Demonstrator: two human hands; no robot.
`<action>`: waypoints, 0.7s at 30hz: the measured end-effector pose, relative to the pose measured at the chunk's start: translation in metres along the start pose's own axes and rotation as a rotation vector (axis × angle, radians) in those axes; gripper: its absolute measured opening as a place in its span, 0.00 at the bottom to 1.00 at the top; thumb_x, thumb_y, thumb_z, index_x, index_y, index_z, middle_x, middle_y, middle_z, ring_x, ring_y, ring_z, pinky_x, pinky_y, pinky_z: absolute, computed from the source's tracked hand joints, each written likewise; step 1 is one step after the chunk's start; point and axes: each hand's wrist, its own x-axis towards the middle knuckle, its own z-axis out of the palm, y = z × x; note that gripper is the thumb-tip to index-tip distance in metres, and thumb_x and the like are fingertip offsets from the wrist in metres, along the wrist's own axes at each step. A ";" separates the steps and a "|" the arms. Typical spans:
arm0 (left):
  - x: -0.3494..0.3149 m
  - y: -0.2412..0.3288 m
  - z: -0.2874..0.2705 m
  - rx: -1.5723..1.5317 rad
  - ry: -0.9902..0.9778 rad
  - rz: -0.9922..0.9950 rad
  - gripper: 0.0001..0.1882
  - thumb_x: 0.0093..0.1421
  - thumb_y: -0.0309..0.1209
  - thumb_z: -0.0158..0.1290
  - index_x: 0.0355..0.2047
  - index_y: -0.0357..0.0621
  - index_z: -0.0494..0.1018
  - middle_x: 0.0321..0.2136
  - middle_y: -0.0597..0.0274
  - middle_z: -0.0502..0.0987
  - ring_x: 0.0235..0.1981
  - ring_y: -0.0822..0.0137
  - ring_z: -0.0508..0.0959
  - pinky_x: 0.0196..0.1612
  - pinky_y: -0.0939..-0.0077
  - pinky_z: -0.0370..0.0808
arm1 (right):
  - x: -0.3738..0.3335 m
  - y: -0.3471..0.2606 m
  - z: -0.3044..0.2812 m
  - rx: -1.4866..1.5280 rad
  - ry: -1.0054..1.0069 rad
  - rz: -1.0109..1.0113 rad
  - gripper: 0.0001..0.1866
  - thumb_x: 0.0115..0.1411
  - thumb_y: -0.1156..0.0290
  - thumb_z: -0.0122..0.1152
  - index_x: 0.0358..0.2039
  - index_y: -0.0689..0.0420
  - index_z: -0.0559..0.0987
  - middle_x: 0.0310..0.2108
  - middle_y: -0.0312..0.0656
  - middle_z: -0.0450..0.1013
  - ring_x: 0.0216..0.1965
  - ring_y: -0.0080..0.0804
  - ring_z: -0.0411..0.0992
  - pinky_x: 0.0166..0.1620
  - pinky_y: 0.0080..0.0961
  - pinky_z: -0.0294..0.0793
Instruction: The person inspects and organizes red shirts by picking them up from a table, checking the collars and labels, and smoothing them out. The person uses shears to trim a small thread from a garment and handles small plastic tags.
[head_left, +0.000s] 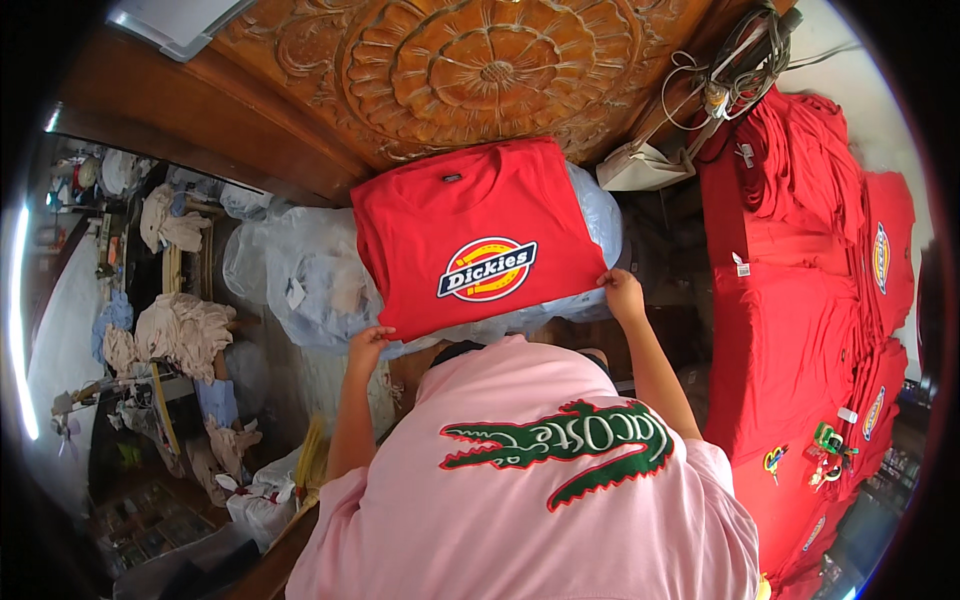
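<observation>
A red T-shirt (480, 215) lies folded in front of me, its neckline at the far side and a round yellow, white and dark printed emblem on its chest. At its near left corner, my left hand (371, 341) pinches the edge between thumb and fingers. My right hand (622, 292) grips the near right corner the same way. The near edge runs straight between both hands. Beneath the shirt is a pile wrapped in clear plastic (310, 270), showing on both sides; what is inside is hard to make out.
A carved wooden panel (497, 72) rises at the far side. To the right, red shirts (780, 330) lie in stacks, with small scissors (774, 460) on them. Tangled cables (735, 85) hang above a white box-like object (645, 168). Crumpled beige cloth (185, 328) lies on the left.
</observation>
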 end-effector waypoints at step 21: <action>0.250 0.224 0.227 0.292 -0.294 0.615 0.20 0.54 0.29 0.68 0.48 0.48 0.82 0.54 0.49 0.78 0.60 0.51 0.73 0.64 0.59 0.69 | -0.114 0.020 -0.059 0.156 -0.089 0.198 0.16 0.57 0.72 0.69 0.46 0.59 0.84 0.42 0.45 0.83 0.42 0.37 0.81 0.49 0.33 0.79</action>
